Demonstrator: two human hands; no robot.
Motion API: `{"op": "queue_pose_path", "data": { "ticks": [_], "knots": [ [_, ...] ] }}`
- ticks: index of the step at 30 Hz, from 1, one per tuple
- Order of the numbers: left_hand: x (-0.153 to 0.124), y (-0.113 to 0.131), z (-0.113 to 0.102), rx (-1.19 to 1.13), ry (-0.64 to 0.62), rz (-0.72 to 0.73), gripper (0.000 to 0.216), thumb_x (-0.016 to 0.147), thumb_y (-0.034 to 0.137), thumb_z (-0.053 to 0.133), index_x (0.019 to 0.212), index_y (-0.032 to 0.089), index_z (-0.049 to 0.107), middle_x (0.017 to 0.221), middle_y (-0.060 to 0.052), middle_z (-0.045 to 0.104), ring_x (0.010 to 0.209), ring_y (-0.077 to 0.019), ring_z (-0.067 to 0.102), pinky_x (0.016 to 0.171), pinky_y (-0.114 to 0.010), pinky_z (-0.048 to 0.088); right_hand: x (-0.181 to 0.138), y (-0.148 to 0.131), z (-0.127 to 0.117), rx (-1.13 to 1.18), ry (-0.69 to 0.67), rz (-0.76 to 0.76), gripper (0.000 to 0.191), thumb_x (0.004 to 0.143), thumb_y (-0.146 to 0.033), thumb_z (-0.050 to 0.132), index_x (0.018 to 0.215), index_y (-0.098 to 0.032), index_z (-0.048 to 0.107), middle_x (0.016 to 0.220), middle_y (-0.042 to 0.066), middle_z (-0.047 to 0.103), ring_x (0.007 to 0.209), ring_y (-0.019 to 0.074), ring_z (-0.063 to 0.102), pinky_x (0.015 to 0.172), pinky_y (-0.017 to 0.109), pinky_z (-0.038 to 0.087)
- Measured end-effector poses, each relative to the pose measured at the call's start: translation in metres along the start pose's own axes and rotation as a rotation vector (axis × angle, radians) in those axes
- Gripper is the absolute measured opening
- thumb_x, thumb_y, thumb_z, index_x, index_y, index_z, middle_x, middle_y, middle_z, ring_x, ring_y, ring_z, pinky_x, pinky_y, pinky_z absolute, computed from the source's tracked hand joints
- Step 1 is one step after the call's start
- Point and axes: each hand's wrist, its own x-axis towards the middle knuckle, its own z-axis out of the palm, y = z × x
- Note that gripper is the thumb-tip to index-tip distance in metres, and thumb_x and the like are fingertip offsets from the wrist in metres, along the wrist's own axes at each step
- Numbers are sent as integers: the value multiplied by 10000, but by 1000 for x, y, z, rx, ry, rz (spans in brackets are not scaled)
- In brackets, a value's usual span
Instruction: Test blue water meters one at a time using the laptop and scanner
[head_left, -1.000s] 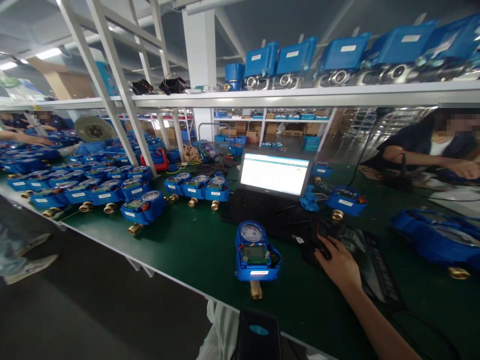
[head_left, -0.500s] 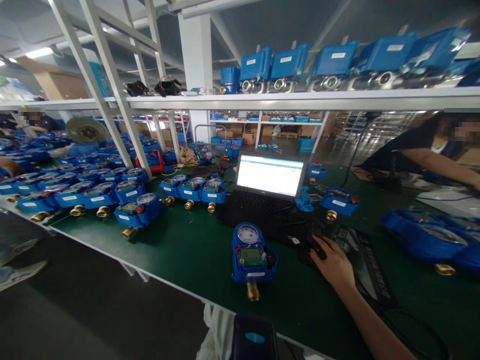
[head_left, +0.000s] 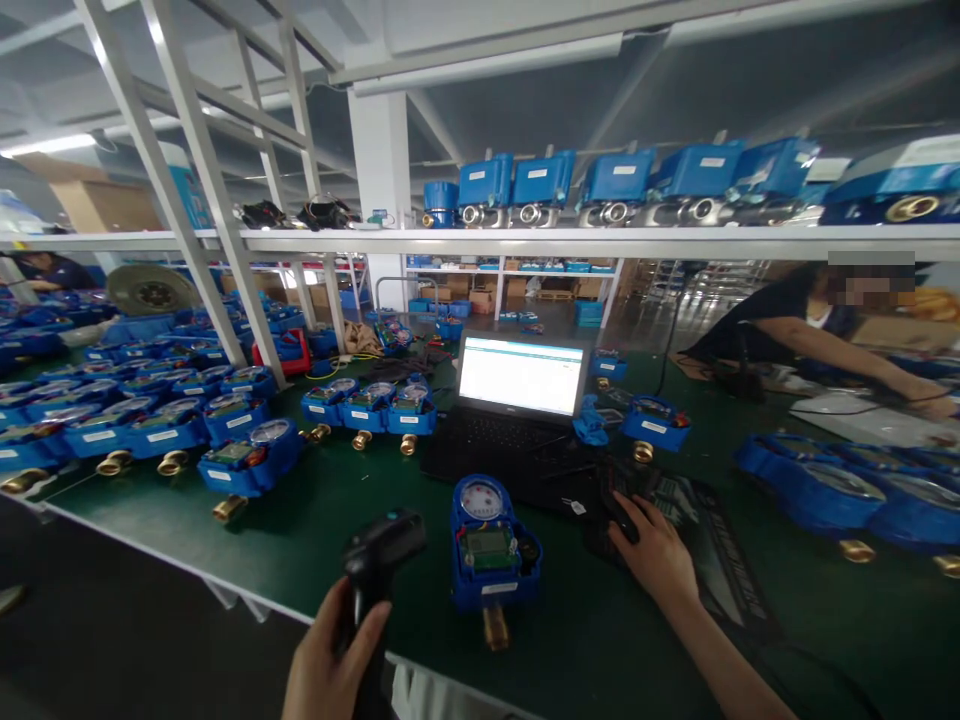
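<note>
My left hand (head_left: 337, 645) is wrapped round the handle of a black barcode scanner (head_left: 386, 545), held up over the table's front edge. Right of the scanner, a blue water meter (head_left: 491, 560) lies on the green table, its round dial away from me, circuit board exposed and brass pipe end toward me. My right hand (head_left: 660, 555) rests closed over a black computer mouse (head_left: 624, 522) on a dark mouse pad (head_left: 720, 540). Behind the meter stands an open laptop (head_left: 521, 375) with a lit, mostly white screen.
Rows of blue meters (head_left: 165, 425) fill the table's left side. Three more (head_left: 367, 405) stand left of the laptop, and others (head_left: 847, 485) at the right. Overhead runs a white shelf (head_left: 570, 242) with larger blue meters. Across the table, a person's arm (head_left: 847, 350) reaches over.
My left hand has come into view, with the barcode scanner raised from the bottom edge and swung left. My right hand stays on the mouse. The camera view has tilted up slightly.
</note>
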Motion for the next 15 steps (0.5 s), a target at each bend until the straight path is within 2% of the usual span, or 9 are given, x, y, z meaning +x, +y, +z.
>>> {"op": "queue_pose_path", "data": {
  "ticks": [3,7,11,15],
  "knots": [
    [45,-4,-16,104,68,65,743,591,770,594,1026,169,546,916,-75,721,911,-294,669,764,-331,538,1,-2,-2,1,-6,7,442,869,-375,419,1249,-214,577,1258,123,544,1034,305,581,847,458,521],
    [87,-17,-26,305,22,127,659,675,750,496,963,167,610,906,-85,735,877,-283,687,776,-341,543,1,-3,-4,-2,4,18,432,881,-358,406,1228,-185,596,1264,140,543,1034,313,580,857,460,515],
    [109,-26,-30,409,-9,156,594,666,719,511,853,180,679,868,-85,747,849,-301,693,775,-363,546,0,-3,-3,-18,-12,32,442,887,-349,410,1247,-166,588,1279,149,530,1046,316,577,875,449,507],
    [118,-26,-35,481,-46,172,531,670,674,515,828,208,716,861,-83,743,860,-310,688,807,-388,532,0,-1,1,-16,-5,12,432,888,-351,413,1252,-190,581,1277,131,529,1035,293,584,892,439,502]
  ]
}}
